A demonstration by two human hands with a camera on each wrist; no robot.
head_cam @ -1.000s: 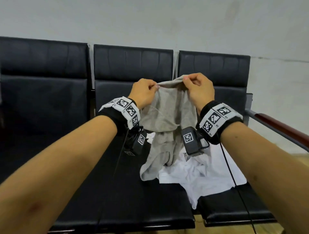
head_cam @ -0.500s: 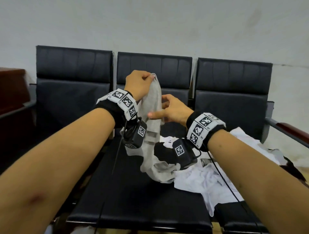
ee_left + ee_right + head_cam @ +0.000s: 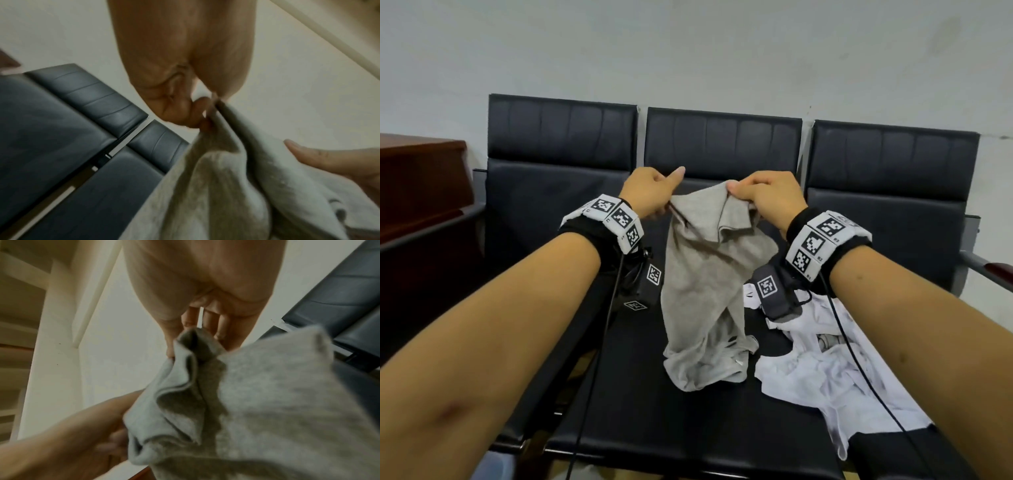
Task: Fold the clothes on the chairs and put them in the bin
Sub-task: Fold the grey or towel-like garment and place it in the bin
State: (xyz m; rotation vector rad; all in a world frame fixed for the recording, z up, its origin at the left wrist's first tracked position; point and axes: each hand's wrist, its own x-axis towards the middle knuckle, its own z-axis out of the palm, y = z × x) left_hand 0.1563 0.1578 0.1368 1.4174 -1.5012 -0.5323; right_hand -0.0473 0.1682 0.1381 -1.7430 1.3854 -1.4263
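A grey garment [image 3: 705, 281] hangs from both hands above the middle chair seat [image 3: 654, 411], its lower end crumpled on the seat. My left hand [image 3: 654, 195] pinches its upper left edge, forefinger sticking out. My right hand [image 3: 760, 195] grips the upper right edge with curled fingers. In the left wrist view the left hand [image 3: 197, 110] pinches the grey garment [image 3: 216, 186]. Seen from the right wrist, my right hand [image 3: 197, 334] holds a bunched fold of the grey garment [image 3: 257, 402]. A white garment [image 3: 842, 383] lies crumpled across the middle and right seats.
Three black padded chairs stand in a row against a pale wall [image 3: 688, 51]. A dark red wooden cabinet [image 3: 417, 185] stands at the left. A chair armrest [image 3: 989, 267] juts out at the right. Wrist camera cables hang over the seat.
The right hand went from touching the garment's middle up to gripping its top edge. The garment, held as a narrow strip by the left hand, is now spread between both hands.
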